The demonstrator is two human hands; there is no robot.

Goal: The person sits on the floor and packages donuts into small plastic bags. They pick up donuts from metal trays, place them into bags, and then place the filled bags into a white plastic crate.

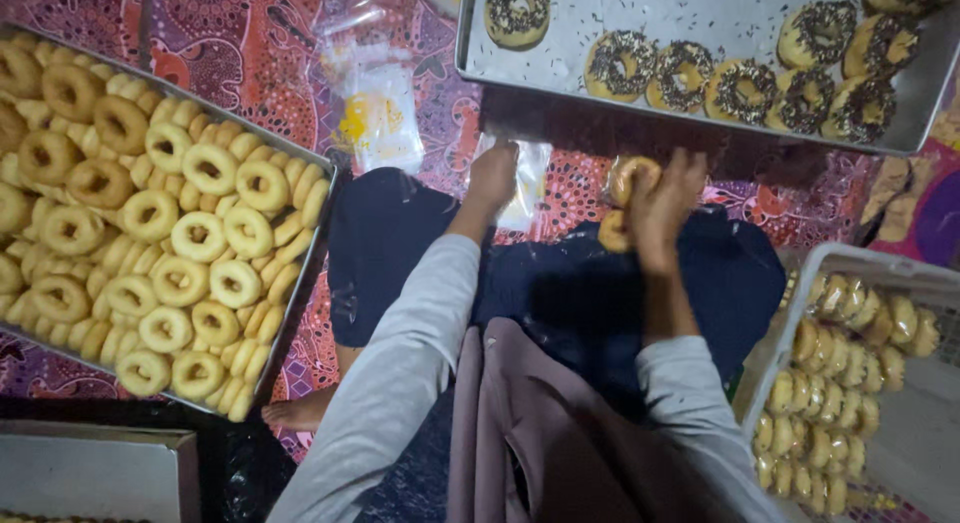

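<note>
Two plain, pale golden ring doughnuts [628,195] sit inside a thin clear plastic bag, one above the other, both tilted on edge over the dark cloth on the lap. A second clear plastic bag [528,183], flat and glossy, lies just to their left on the patterned red mat.

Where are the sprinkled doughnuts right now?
In the head view, upper right: the sprinkled doughnuts sit on a metal tray, just beyond the right hand.

Both arms outstretched, left hand [493,176] flat, right hand [664,205] fingers curled.
</note>
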